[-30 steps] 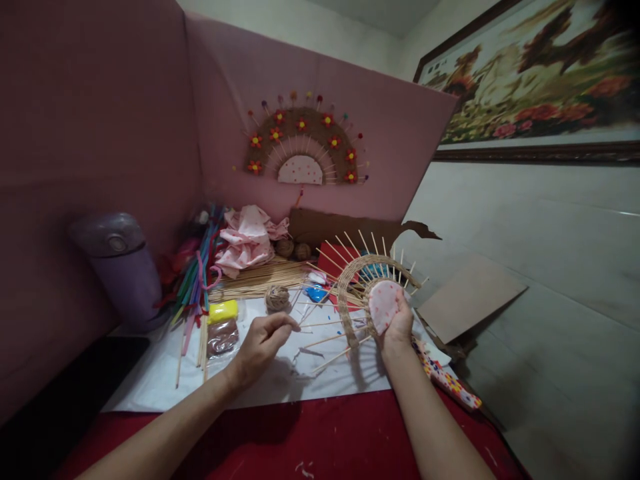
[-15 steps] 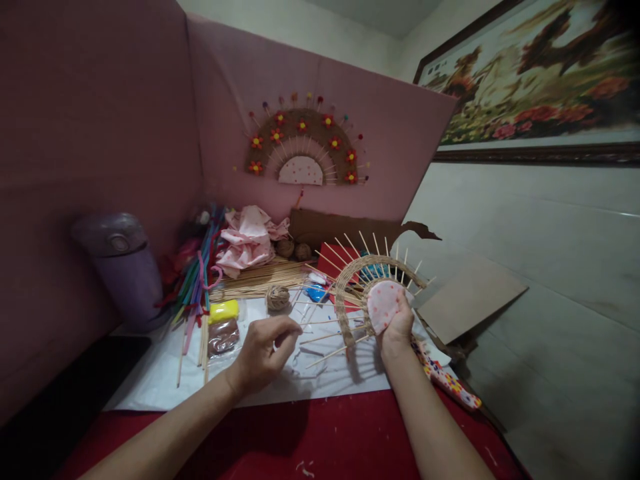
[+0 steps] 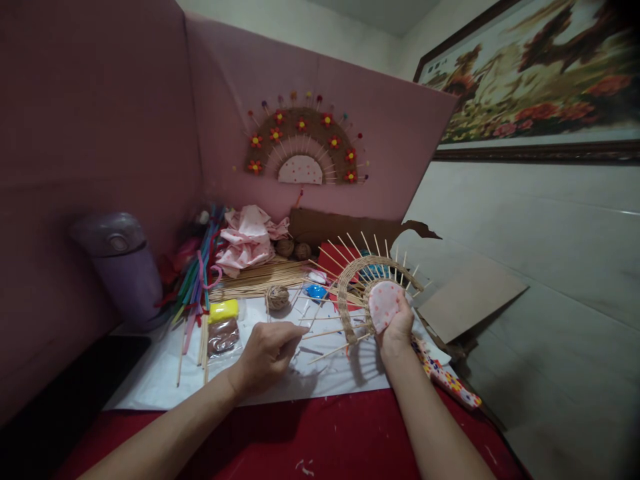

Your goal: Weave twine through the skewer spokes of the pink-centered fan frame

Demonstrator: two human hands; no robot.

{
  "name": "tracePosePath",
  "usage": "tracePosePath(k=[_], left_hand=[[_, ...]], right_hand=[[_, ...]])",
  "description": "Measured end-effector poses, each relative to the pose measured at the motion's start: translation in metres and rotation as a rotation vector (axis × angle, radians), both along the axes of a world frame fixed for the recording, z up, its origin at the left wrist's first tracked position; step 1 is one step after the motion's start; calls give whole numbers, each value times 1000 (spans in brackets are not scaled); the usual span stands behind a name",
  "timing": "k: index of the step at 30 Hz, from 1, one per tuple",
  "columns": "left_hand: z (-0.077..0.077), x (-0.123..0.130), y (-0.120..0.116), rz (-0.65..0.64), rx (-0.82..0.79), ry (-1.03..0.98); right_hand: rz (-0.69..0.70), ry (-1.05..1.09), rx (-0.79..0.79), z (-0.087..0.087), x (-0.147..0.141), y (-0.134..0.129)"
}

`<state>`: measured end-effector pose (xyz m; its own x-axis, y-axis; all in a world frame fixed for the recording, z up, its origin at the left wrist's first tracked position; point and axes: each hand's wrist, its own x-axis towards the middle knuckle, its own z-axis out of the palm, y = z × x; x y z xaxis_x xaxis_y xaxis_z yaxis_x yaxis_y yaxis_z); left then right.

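Observation:
My right hand (image 3: 399,327) grips a fan-shaped frame by its pink dotted half-round centre (image 3: 384,305). Thin sticks radiate from that centre through a woven twine band (image 3: 345,293). My left hand (image 3: 267,350) is closed in a pinch just left of the frame's lower sticks. Whatever lies between its fingertips is too small to make out. A ball of twine (image 3: 278,298) rests on the white sheet (image 3: 175,393) behind my left hand. Yellow clay (image 3: 223,311) and brown clay (image 3: 223,336) in clear wrapping lie left of it.
A purple bottle (image 3: 123,267) stands at the left beside colourful pipe cleaners (image 3: 193,287). Pink cloth (image 3: 249,237) and a pile of sticks (image 3: 255,279) lie at the back. A finished fan (image 3: 301,143) hangs on the pink board. Brown board (image 3: 473,297) leans at the right.
My left fingertips have shifted slightly right, and the hand has turned a little with its fingers more folded. The frame has tilted slightly in my right hand.

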<state>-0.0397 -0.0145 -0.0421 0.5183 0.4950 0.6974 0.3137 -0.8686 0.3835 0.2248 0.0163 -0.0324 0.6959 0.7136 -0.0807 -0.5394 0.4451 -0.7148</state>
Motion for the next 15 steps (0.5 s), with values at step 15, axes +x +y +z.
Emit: tracePosePath(k=[15], left_hand=[[-20,14,-3,-80,40,158]], right_hand=[[124,42,-61,-9,-18,-1]])
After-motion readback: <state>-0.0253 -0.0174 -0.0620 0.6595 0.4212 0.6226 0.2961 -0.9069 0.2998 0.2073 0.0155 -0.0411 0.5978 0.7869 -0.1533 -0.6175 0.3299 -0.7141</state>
